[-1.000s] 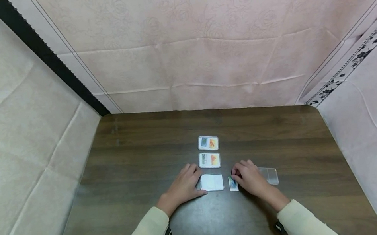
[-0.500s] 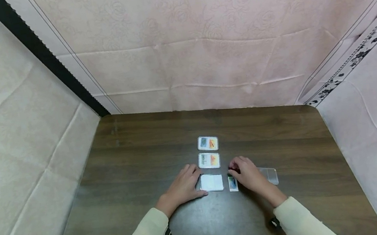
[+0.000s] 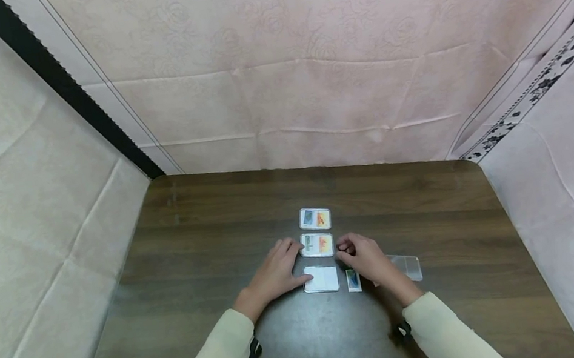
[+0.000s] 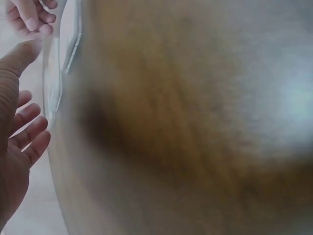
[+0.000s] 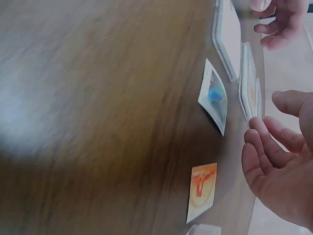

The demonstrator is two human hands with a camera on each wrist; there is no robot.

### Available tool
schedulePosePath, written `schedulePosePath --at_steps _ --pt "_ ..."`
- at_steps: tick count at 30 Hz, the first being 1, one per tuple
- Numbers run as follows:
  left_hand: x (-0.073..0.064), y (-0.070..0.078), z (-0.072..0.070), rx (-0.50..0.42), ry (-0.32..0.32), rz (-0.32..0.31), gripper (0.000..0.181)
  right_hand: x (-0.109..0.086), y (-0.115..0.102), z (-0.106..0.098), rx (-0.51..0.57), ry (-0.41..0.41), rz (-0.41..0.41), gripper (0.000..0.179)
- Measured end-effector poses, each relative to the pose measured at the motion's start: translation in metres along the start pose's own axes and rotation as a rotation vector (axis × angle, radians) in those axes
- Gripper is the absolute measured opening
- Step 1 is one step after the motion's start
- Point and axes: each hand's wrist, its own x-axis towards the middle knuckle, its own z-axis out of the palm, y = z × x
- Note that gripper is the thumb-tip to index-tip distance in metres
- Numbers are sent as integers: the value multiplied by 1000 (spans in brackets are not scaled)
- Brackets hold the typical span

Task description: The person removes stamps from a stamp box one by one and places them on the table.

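Observation:
My left hand (image 3: 273,271) lies with fingers spread, its fingertips at the left edge of the middle clear case (image 3: 317,245) and its thumb over the white-backed case (image 3: 321,279). My right hand (image 3: 365,258) hovers right of these cases, fingers loosely bent and thumb apart, with nothing visible in it. Close below it lies a blue stamp (image 3: 353,280) with a toothed edge, slightly curled in the right wrist view. An orange stamp (image 5: 202,188) rests nearby on the table; in the head view the right hand and forearm hide it.
Beyond the middle case sits another case (image 3: 314,218) holding two colourful stamps. A transparent cover (image 3: 407,266) lies right of the right hand. The dark wooden table (image 3: 204,215) is bordered by pale cloth (image 3: 281,100) at the back and sides.
My right hand has shifted left and away from me, leaving the blue stamp more exposed. The left hand has slid slightly forward, its fingertips now beside the middle case.

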Motion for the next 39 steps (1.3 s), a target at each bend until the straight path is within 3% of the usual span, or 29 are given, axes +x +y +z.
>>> schedulePosePath --at_steps 8,17,24,30,39 --pt "16 -6 -5 7 11 -36 74 11 -2 2 37 9 39 26" --pt "30 -11 -3 -29 -41 -89 78 21 -5 2 22 -25 101 17" --pt "39 -11 4 -56 -61 -90 78 26 -9 3 -19 -57 153 19" --pt "44 -9 6 -32 -62 -85 74 28 -11 4 -43 -66 139 20" --pt "47 -10 6 -28 -67 -91 71 34 -13 7 -60 -126 39 66"
